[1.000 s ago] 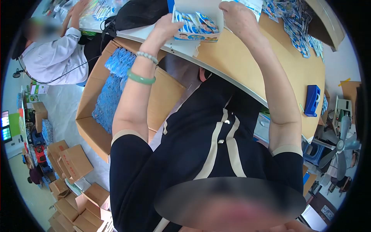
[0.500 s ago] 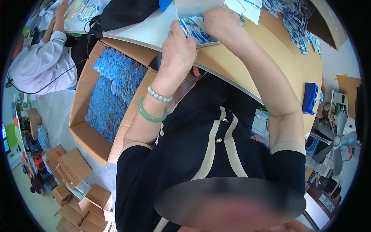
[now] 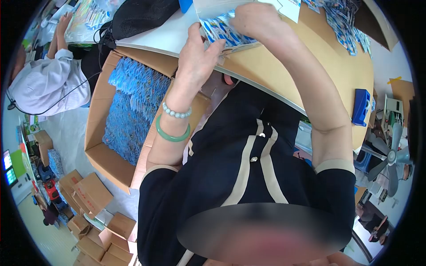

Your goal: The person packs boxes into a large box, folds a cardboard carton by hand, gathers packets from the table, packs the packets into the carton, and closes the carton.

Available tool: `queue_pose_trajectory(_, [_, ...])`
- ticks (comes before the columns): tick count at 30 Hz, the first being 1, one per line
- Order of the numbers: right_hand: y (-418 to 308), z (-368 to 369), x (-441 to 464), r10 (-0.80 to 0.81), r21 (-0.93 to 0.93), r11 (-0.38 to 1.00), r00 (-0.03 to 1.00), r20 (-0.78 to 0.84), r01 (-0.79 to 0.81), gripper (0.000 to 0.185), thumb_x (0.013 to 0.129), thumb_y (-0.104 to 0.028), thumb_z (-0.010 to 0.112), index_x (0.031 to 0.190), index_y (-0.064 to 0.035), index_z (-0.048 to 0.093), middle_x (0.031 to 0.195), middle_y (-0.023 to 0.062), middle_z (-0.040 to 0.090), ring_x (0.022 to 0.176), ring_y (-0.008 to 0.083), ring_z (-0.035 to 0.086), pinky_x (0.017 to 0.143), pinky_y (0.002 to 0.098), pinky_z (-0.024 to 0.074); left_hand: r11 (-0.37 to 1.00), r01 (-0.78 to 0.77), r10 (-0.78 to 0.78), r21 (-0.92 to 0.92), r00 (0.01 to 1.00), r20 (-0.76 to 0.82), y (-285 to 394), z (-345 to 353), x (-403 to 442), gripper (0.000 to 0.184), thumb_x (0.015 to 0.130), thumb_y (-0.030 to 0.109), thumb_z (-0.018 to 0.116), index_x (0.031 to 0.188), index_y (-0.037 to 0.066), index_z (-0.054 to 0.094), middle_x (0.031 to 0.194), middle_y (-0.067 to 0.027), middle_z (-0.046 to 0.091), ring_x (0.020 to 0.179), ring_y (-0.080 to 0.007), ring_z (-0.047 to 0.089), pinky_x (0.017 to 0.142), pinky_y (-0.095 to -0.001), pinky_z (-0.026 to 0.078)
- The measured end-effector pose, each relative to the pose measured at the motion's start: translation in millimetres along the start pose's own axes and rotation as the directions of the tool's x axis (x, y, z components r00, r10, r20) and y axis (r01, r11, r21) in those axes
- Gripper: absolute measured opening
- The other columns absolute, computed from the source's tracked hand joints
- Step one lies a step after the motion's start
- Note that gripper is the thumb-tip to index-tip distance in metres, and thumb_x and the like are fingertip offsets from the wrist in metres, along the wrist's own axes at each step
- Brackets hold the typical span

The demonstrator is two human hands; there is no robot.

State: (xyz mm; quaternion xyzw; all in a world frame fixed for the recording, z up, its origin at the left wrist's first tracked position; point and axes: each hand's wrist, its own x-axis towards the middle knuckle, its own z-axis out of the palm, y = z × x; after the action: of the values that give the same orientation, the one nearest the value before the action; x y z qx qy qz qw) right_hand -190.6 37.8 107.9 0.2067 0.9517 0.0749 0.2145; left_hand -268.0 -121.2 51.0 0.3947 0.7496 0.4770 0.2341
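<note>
A small open box (image 3: 239,45) with a white raised lid stands at the table's edge, filled with blue-and-white packets (image 3: 224,30). At its left front corner is my left hand (image 3: 197,57), thumb and fingers spread, with nothing held; it wears a bead bracelet and a green bangle. My right hand (image 3: 256,20) reaches over the box's right side, fingers curled down at the packets. Its fingertips are hidden, so what they hold cannot be made out.
A large carton (image 3: 106,164) full of blue packets stands below the table (image 3: 328,66) on the left. A black bag (image 3: 142,20), a blue tape dispenser (image 3: 361,107) and a packet pile (image 3: 339,26) lie on top. A co-worker (image 3: 55,84) sits at upper left.
My left hand has come from the box's left side to its front corner, and its fingers have spread. My right hand has moved from the lid's right edge down over the packets.
</note>
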Motion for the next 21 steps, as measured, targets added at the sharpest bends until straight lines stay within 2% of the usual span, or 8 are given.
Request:
queue_pose_trajectory(3, [-9.0, -1.8, -13.9, -0.026, 0.141, 0.984, 0.876, -0.482, 0.106, 0.022, 0.079, -0.014, 0.065, 0.096, -0.0054, 0.075, 0.093, 0.0163, 0.073, 0.094, 0.0299, 0.071, 0.079, 0.0436, 0.0547, 0.992, 0.075, -0.064, -0.104, 0.992, 0.105, -14.0, -8.7, 2.0, 0.058, 0.091, 0.024, 0.065, 0.135, -0.005, 0.042, 0.108, -0.0164, 0.066, 0.104, -0.0296, 0.064, 0.088, -0.0395, 0.051])
queue_pose_trajectory(5, [-20.4, 7.3, 7.7, -0.207, 0.406, 0.819, 0.869, -0.451, 0.405, 0.026, 0.076, -0.022, 0.066, 0.096, -0.0070, 0.073, 0.097, 0.0163, 0.071, 0.093, 0.0354, 0.069, 0.080, 0.0452, 0.0541, 0.923, 0.088, -0.021, -0.374, 0.984, 0.179, -12.3, -17.0, -0.3, 0.055, 0.093, 0.024, 0.065, 0.136, -0.002, 0.044, 0.111, -0.0085, 0.063, 0.103, -0.0203, 0.060, 0.086, -0.0342, 0.049])
queue_pose_trajectory(7, [-30.0, 19.1, 30.3, -0.179, 0.686, 0.653, 0.945, -0.274, 0.323, 0.031, 0.075, -0.026, 0.067, 0.100, -0.0084, 0.072, 0.100, 0.0161, 0.071, 0.099, 0.0368, 0.067, 0.084, 0.0468, 0.0524, 0.855, 0.126, -0.009, -0.504, 0.974, 0.228, -9.8, -21.3, 4.7, 0.050, 0.095, 0.022, 0.064, 0.136, 0.001, 0.046, 0.113, -0.0027, 0.060, 0.099, -0.0128, 0.055, 0.083, -0.0291, 0.045])
queue_pose_trajectory(14, [-22.7, -5.1, -9.8, -0.177, 0.552, 0.759, 0.925, -0.336, 0.345, 0.023, 0.081, -0.020, 0.066, 0.097, -0.0045, 0.071, 0.100, 0.0162, 0.071, 0.095, 0.0342, 0.068, 0.080, 0.0446, 0.0527, 0.885, 0.094, -0.059, -0.457, 0.994, 0.089, 8.2, -11.1, 1.6, 0.046, 0.094, 0.018, 0.066, 0.134, 0.001, 0.050, 0.107, -0.0028, 0.060, 0.092, -0.0097, 0.053, 0.078, -0.0272, 0.042])
queue_pose_trajectory(15, [-10.6, -1.5, -15.7, -0.159, 0.550, 0.767, 0.927, -0.339, 0.332, 0.023, 0.081, -0.020, 0.066, 0.097, -0.0045, 0.071, 0.100, 0.0162, 0.071, 0.095, 0.0342, 0.068, 0.080, 0.0446, 0.0527, 0.962, -0.121, 0.081, -0.246, 0.982, -0.168, 12.1, -4.5, -2.1, 0.044, 0.093, 0.017, 0.067, 0.132, 0.001, 0.053, 0.106, -0.0047, 0.061, 0.092, -0.0120, 0.054, 0.078, -0.0285, 0.043])
queue_pose_trajectory(17, [22.7, 17.2, -40.7, 0.117, 0.510, 0.562, 0.548, -0.828, 0.651, 0.017, 0.084, -0.014, 0.065, 0.095, -0.0030, 0.070, 0.095, 0.0158, 0.069, 0.091, 0.0343, 0.066, 0.080, 0.0430, 0.0527, 0.888, -0.358, 0.459, 0.288, 0.722, -0.518, 19.6, 14.5, -13.1, 0.042, 0.091, 0.016, 0.069, 0.128, 0.001, 0.057, 0.102, -0.0085, 0.063, 0.092, -0.0166, 0.058, 0.078, -0.0310, 0.045])
queue_pose_trajectory(19, [86.5, 39.6, -64.7, 0.303, 0.498, 0.753, 0.444, -0.843, 0.431, 0.016, 0.086, -0.014, 0.066, 0.097, -0.0027, 0.070, 0.090, 0.0143, 0.067, 0.088, 0.0324, 0.065, 0.084, 0.0386, 0.0523, 0.530, -0.535, 0.830, 0.658, 0.485, -0.275, 26.6, 35.4, -27.4, 0.033, 0.086, 0.012, 0.071, 0.116, 0.000, 0.063, 0.101, -0.0142, 0.064, 0.091, -0.0260, 0.061, 0.079, -0.0381, 0.049])
queue_pose_trajectory(21, [160.4, 81.7, -73.2, 0.593, 0.689, 0.709, 0.404, -0.696, 0.147, 0.023, 0.087, -0.021, 0.068, 0.104, -0.0054, 0.070, 0.098, 0.0135, 0.067, 0.094, 0.0297, 0.065, 0.090, 0.0367, 0.0505, 0.337, -0.870, 0.856, 0.361, 0.442, 0.267, 23.3, 57.3, -30.3, 0.024, 0.084, 0.012, 0.070, 0.104, 0.000, 0.066, 0.096, -0.0152, 0.064, 0.087, -0.0305, 0.061, 0.077, -0.0419, 0.050])
